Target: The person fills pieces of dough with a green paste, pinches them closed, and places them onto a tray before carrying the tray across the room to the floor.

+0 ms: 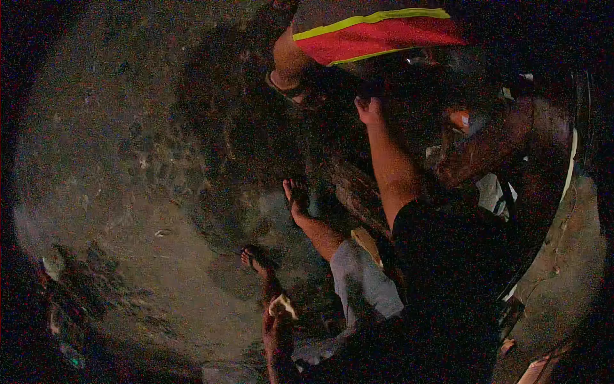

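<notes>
In the dim head view, my right hand (369,110) reaches up at the end of a bare arm from a black sleeve. Its fingers look curled together; what they hold, if anything, is lost in the dark. Close by on the left is the bent arm (289,61) of another person in a red garment with yellow trim (384,40); that person's hand is mostly in shadow. My left hand does not show. Below, a bare foot (295,197) extends from grey shorts (368,281), and a second bare foot (252,258) rests lower left.
Stained, grey-brown ground (160,192) spreads across the left, with a dark patch near the feet. An orange object (459,120) and a pale crumpled piece (492,192) lie in shadow at right. Dim objects (54,265) sit at the lower left edge.
</notes>
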The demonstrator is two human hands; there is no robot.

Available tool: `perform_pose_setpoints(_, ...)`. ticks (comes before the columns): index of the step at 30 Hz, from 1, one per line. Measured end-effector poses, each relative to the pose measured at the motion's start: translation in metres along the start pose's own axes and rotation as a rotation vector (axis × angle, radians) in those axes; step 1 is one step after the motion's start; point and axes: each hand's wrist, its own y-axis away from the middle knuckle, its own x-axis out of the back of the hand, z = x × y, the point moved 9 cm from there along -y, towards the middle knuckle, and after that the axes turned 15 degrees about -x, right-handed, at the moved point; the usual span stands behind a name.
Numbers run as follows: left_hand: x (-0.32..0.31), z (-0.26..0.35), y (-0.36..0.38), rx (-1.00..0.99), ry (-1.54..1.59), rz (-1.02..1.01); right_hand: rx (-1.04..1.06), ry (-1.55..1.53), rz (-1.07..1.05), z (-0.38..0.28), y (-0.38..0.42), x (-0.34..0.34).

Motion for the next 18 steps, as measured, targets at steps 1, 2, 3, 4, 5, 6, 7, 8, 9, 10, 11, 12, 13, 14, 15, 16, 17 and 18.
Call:
perform_pose_setpoints(1, 0.001, 0.003, 0.0, -0.016, -0.01, 0.033, -0.335, -0.526, 0.133, 0.032, 0.038, -0.005)
perform_pose_setpoints(2, 0.004, 0.005, 0.001, -0.032, -0.021, 0.065, -0.377, -0.43, 0.174, 0.048, 0.057, -0.015)
perform_pose_setpoints(3, -0.019, -0.023, -0.023, -0.028, -0.003, -0.003, -0.371, -0.437, 0.291, 0.033, 0.056, 0.022)
perform_pose_setpoints(4, -0.01, -0.036, -0.015, -0.057, -0.03, -0.011, -0.415, -0.463, 0.145, 0.083, 0.07, 0.059)
perform_pose_setpoints(5, -0.001, -0.045, -0.013, -0.109, -0.057, -0.025, -0.2, 0.313, -0.072, 0.128, 0.074, 0.075)
perform_pose_setpoints(6, 0.009, -0.055, -0.005, -0.14, -0.07, -0.007, -0.309, -0.108, 0.283, 0.178, 0.114, 0.09)
perform_pose_setpoints(7, 0.023, -0.054, -0.009, -0.118, -0.047, -0.022, -0.624, -0.176, 0.103, 0.161, 0.161, 0.059)
perform_pose_setpoints(8, 0.029, -0.053, -0.025, -0.129, -0.023, -0.035, -0.74, -0.115, 0.161, 0.193, 0.188, 0.057)
perform_pose_setpoints(9, 0.014, -0.045, -0.02, -0.172, -0.04, -0.057, -0.868, -0.059, 0.214, 0.222, 0.216, 0.061)
perform_pose_setpoints(10, 0.005, -0.037, -0.017, -0.197, 0.059, -0.07, -0.813, -0.083, 0.214, 0.182, 0.215, 0.046)
perform_pose_setpoints(11, 0.002, -0.021, 0.003, -0.193, 0.147, -0.059, -0.759, -0.044, 0.138, 0.159, 0.284, 0.032)
perform_pose_setpoints(12, 0.016, -0.019, 0.009, -0.196, 0.131, -0.097, -0.693, -0.004, 0.068, 0.125, 0.329, 0.005)
perform_pose_setpoints(13, -0.004, -0.072, 0.061, -0.305, 0.177, -0.058, -0.651, 0.037, -0.13, 0.064, 0.375, 0.013)
perform_pose_setpoints(14, -0.004, -0.075, 0.071, -0.351, 0.162, -0.096, -0.574, 0.054, -0.214, 0.023, 0.42, 0.014)
perform_pose_setpoints(15, -0.023, -0.05, 0.094, -0.376, 0.131, -0.137, -0.491, 0.075, -0.284, -0.029, 0.452, -0.003)
perform_pose_setpoints(16, -0.055, -0.027, 0.136, -0.542, -0.001, -0.14, -0.399, 0.09, -0.352, -0.08, 0.499, -0.002)
perform_pose_setpoints(17, -0.072, -0.018, 0.179, -0.7, -0.139, -0.131, -0.322, 0.102, -0.411, -0.134, 0.529, -0.005)
perform_pose_setpoints(18, -0.037, -0.034, 0.166, -0.407, -0.821, 0.035, -0.3, 0.049, -0.374, -0.154, 0.543, 0.022)
